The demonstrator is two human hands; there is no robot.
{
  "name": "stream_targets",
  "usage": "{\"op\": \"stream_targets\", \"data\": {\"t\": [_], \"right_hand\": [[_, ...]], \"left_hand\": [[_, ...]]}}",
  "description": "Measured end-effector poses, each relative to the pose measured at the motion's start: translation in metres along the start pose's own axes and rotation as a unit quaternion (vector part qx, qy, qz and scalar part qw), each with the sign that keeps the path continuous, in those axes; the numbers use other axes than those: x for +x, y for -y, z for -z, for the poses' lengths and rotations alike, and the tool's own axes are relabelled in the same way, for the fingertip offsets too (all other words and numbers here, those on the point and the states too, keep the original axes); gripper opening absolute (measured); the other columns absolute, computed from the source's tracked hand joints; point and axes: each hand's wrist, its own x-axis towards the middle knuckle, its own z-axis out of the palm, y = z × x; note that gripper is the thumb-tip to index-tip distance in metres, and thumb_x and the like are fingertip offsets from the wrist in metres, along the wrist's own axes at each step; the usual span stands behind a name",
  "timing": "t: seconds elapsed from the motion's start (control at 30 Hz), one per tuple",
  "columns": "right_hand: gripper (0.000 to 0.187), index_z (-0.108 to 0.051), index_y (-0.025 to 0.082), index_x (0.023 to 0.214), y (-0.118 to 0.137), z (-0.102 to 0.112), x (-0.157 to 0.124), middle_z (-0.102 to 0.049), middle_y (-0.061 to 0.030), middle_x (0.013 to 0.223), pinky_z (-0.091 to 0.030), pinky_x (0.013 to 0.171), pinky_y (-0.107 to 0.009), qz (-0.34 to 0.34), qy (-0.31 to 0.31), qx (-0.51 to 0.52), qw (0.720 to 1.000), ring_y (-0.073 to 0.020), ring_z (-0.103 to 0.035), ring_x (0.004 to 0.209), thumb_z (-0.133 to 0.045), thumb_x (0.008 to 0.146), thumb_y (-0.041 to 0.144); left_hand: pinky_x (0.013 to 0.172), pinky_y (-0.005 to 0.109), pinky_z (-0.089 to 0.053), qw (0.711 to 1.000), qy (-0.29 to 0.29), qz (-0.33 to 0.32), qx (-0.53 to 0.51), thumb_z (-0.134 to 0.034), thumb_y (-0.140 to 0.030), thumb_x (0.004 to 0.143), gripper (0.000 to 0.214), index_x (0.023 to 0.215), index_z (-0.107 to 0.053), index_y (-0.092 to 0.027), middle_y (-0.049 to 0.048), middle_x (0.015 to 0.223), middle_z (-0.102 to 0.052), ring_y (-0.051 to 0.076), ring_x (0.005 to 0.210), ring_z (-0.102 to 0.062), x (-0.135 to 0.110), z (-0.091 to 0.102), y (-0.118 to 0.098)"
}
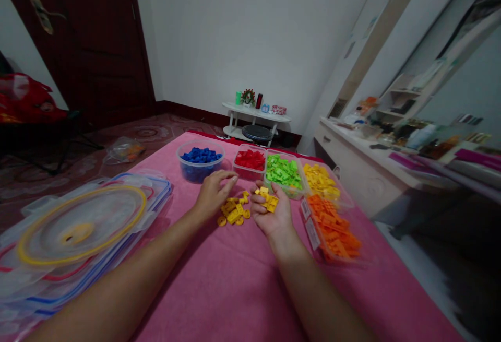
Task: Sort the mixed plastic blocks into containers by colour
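My right hand (279, 215) is turned palm up and cups several yellow toy bricks (270, 203), its fingers curled around them. To the left, my left hand (211, 196) hovers beside a small pile of loose yellow bricks (235, 212), which includes some round pieces. Its fingers stretch toward the right, with the thumb a little apart and nothing seen between them. The pile lies on the pink cloth (219, 279) between both hands. Just behind my right hand stands a clear box of green bricks (284, 171).
Beyond the hands stand a round tub of blue bricks (200, 162) and a box of red bricks (249, 160). At right are boxes of yellow bricks (321, 181) and orange bricks (334, 230). Stacked clear lids (113, 222) lie at left. A cluttered dresser (360, 143) stands beyond.
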Motion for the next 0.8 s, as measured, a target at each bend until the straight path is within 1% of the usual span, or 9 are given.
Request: {"op": "stream_targets", "data": {"t": [0.13, 0.27, 0.33, 0.37, 0.4, 0.5, 0.6, 0.7, 0.8], "right_hand": [[0.031, -0.055, 0.015, 0.085, 0.036, -0.019, -0.016, -0.054, -0.0028, 0.07, -0.026, 0.031, -0.011, 0.044, -0.028, 0.064, 0.997, -0.0042, -0.036, 0.042, -0.033, 0.09, 0.036], [0.031, -0.053, 0.016, 0.086, 0.099, -0.014, -0.016, -0.053, -0.0024, 0.07, -0.028, 0.031, -0.012, 0.137, -0.067, 0.007, 0.988, -0.0048, -0.039, 0.042, -0.031, 0.091, 0.038], [0.035, -0.051, 0.017, 0.085, 0.136, 0.002, -0.006, -0.051, -0.0023, 0.069, -0.028, 0.03, -0.013, 0.167, -0.15, -0.067, 0.972, -0.0065, -0.041, 0.043, -0.025, 0.093, 0.039], [0.036, -0.05, 0.017, 0.085, 0.153, 0.012, 0.0, -0.049, -0.0019, 0.068, -0.028, 0.031, -0.013, 0.174, -0.224, -0.129, 0.95, -0.0071, -0.042, 0.044, -0.022, 0.093, 0.038], [0.037, -0.048, 0.018, 0.084, 0.168, 0.023, 0.006, -0.048, -0.0011, 0.067, -0.029, 0.032, -0.013, 0.18, -0.306, -0.197, 0.914, -0.0075, -0.042, 0.044, -0.018, 0.094, 0.036], [0.041, -0.047, 0.02, 0.092, 0.201, 0.05, 0.018, -0.049, -0.0024, 0.071, -0.038, 0.041, -0.018, 0.169, -0.391, -0.255, 0.868, -0.0106, -0.048, 0.05, -0.009, 0.095, 0.033], [0.04, -0.049, 0.021, 0.103, 0.217, 0.069, 0.019, -0.056, -0.0091, 0.087, -0.048, 0.054, -0.03, 0.137, -0.431, -0.313, 0.835, -0.0179, -0.057, 0.065, -0.017, 0.094, 0.044], [0.046, -0.053, 0.019, 0.103, 0.228, 0.077, 0.017, -0.058, -0.0161, 0.105, -0.049, 0.063, -0.035, 0.106, -0.447, -0.368, 0.808, -0.0229, -0.059, 0.081, -0.025, 0.092, 0.054], [0.052, -0.058, 0.016, 0.093, 0.236, 0.076, 0.016, -0.06, -0.0174, 0.112, -0.048, 0.064, -0.031, 0.052, -0.395, -0.448, 0.8, -0.0211, -0.06, 0.083, -0.027, 0.09, 0.058]], "left_hand": [[0.068, 0.026, -0.045, 0.995, 0.066, 0.064, 0.045, -0.041, -0.04, 0.089, 0.04, 0.088, -0.07, -0.014, 0.005, 0.083, -0.069, 0.017, 0.075, -0.061, -0.005, -0.002, 0.04], [0.061, 0.023, -0.04, 0.991, 0.098, 0.069, 0.066, -0.039, -0.04, 0.089, 0.04, 0.082, -0.07, -0.015, 0.0036, 0.077, -0.069, 0.016, 0.069, -0.059, -0.004, -0.007, 0.05], [0.063, 0.024, -0.039, 0.989, 0.1, 0.061, 0.088, -0.042, -0.037, 0.087, 0.037, 0.081, -0.071, -0.015, 0.0044, 0.08, -0.069, 0.016, 0.073, -0.059, -0.003, -0.009, 0.05], [0.064, 0.024, -0.039, 0.989, 0.097, 0.059, 0.098, -0.043, -0.037, 0.087, 0.036, 0.08, -0.071, -0.016, 0.0047, 0.081, -0.07, 0.016, 0.074, -0.058, -0.002, -0.009, 0.05], [0.064, 0.024, -0.038, 0.988, 0.094, 0.057, 0.105, -0.043, -0.036, 0.087, 0.035, 0.08, -0.071, -0.016, 0.0048, 0.082, -0.07, 0.017, 0.075, -0.058, -0.002, -0.01, 0.05], [0.068, 0.026, -0.038, 0.988, 0.091, 0.045, 0.117, -0.043, -0.035, 0.087, 0.035, 0.08, -0.071, -0.017, 0.0049, 0.082, -0.07, 0.017, 0.078, -0.058, -0.001, -0.01, 0.05], [0.069, 0.026, -0.038, 0.987, 0.09, 0.042, 0.124, -0.043, -0.035, 0.087, 0.034, 0.078, -0.07, -0.017, 0.0053, 0.082, -0.069, 0.017, 0.078, -0.058, -0.001, -0.01, 0.051], [0.068, 0.026, -0.038, 0.986, 0.093, 0.042, 0.13, -0.043, -0.035, 0.088, 0.035, 0.076, -0.07, -0.017, 0.0054, 0.081, -0.069, 0.017, 0.077, -0.058, -0.002, -0.01, 0.052], [0.071, 0.026, -0.038, 0.986, 0.09, 0.039, 0.133, -0.044, -0.034, 0.087, 0.032, 0.079, -0.07, -0.017, 0.0049, 0.082, -0.069, 0.017, 0.079, -0.057, -0.002, -0.01, 0.052]]}}
